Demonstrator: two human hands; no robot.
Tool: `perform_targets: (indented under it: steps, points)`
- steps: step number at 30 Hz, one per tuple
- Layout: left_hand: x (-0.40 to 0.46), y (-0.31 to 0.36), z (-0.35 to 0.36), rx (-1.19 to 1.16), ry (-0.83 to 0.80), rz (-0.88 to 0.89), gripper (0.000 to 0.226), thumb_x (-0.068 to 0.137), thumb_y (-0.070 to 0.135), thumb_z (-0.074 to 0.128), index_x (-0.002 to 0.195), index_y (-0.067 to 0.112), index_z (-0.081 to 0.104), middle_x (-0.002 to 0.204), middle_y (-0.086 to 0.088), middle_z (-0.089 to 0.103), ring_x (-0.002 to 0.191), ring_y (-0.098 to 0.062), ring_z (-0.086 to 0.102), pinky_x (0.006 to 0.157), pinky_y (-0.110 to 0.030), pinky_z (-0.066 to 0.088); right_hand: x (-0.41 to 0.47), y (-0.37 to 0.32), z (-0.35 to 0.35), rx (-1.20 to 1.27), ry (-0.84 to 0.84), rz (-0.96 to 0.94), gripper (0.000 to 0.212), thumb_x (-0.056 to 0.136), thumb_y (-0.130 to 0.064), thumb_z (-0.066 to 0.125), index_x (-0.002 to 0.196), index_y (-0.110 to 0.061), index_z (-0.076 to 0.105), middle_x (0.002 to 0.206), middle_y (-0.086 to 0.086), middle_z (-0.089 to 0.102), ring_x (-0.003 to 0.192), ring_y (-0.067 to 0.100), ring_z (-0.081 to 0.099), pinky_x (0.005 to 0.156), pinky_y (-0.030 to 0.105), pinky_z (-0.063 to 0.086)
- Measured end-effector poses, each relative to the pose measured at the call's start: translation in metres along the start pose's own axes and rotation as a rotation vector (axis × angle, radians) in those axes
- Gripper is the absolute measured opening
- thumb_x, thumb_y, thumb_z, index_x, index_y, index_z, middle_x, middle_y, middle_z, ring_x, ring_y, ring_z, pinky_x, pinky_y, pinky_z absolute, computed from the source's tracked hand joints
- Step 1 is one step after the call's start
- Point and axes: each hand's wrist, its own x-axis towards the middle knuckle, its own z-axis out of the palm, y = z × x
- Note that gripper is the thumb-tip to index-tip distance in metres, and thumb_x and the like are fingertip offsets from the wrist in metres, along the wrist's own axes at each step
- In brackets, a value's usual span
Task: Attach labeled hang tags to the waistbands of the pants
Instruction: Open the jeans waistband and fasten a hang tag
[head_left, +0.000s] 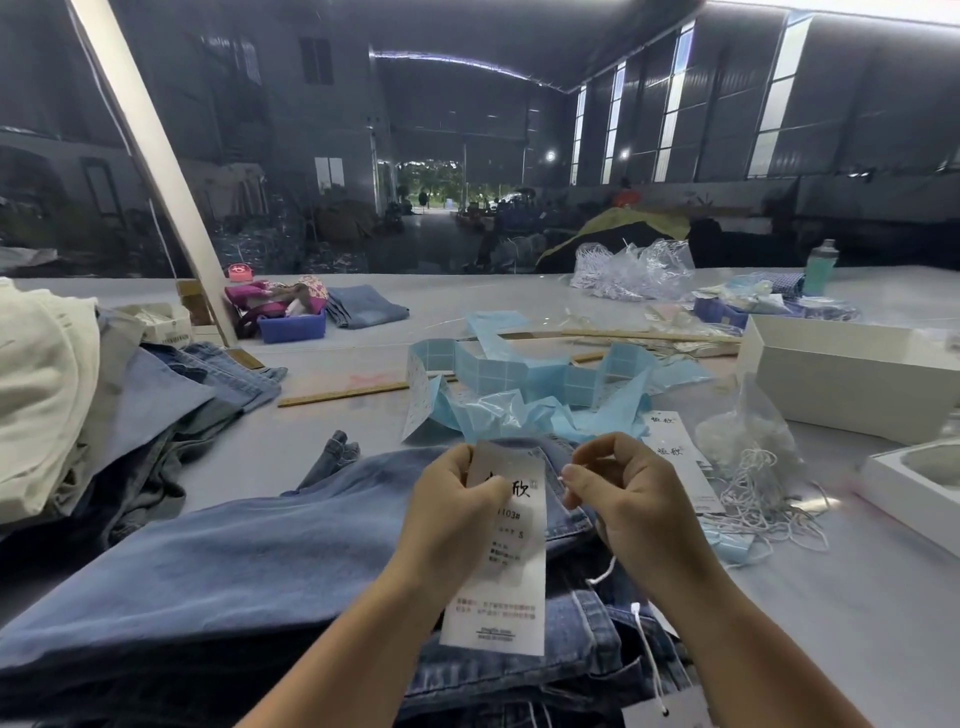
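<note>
One white printed hang tag (500, 551)

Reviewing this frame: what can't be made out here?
- Head view: the hang tag has fine print too small and blurred to read.
- The left hand covers the tag's left edge.
- The right hand hides how the white string is pinched.
- The jeans have their waistband covered by both hands and the tag.

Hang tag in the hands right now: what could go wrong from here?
1. The left hand grips the hang tag only near its top; it could twist or crease.
2. The white string pinched by the right hand hangs loose over the jeans and may snag or slip free.
</note>
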Motion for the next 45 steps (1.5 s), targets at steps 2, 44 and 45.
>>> perform_targets:
  steps: [2, 44, 45]
  points:
    - [-0.003, -0.003, 0.007, 0.022, -0.024, 0.03, 0.019, 0.084, 0.005, 0.058, 0.087, 0.022, 0.068, 0.071, -0.001, 0.069, 0.054, -0.011, 0.061, 0.048, -0.027, 0.05, -0.001, 0.0, -0.002, -0.026, -0.023, -0.024, 0.013, 0.091, -0.011, 0.065, 0.082, -0.02, 0.063, 0.069, 0.003, 0.07, 0.049, 0.003, 0.056, 0.049, 0.014, 0.043]
    - [0.002, 0.012, 0.033, 0.249, -0.353, 0.287, 0.021, 0.099, 0.021, 0.053, 0.081, 0.016, 0.06, 0.06, 0.009, 0.057, 0.048, -0.001, 0.045, 0.047, -0.015, 0.034, 0.002, 0.006, -0.043, -0.122, -0.325, -0.079, 0.02, 0.08, -0.047, 0.07, 0.091, -0.03, 0.073, 0.088, -0.005, 0.075, 0.086, 0.013, 0.071, 0.086, 0.038, 0.054]
    - [0.003, 0.013, 0.033, 0.256, -0.357, 0.305, 0.019, 0.099, 0.021, 0.053, 0.082, 0.017, 0.061, 0.062, 0.007, 0.058, 0.049, -0.001, 0.046, 0.047, -0.017, 0.034, 0.002, 0.006, -0.046, -0.113, -0.336, -0.071, 0.021, 0.081, -0.046, 0.073, 0.092, -0.028, 0.074, 0.09, -0.003, 0.075, 0.088, 0.015, 0.071, 0.087, 0.039, 0.054]
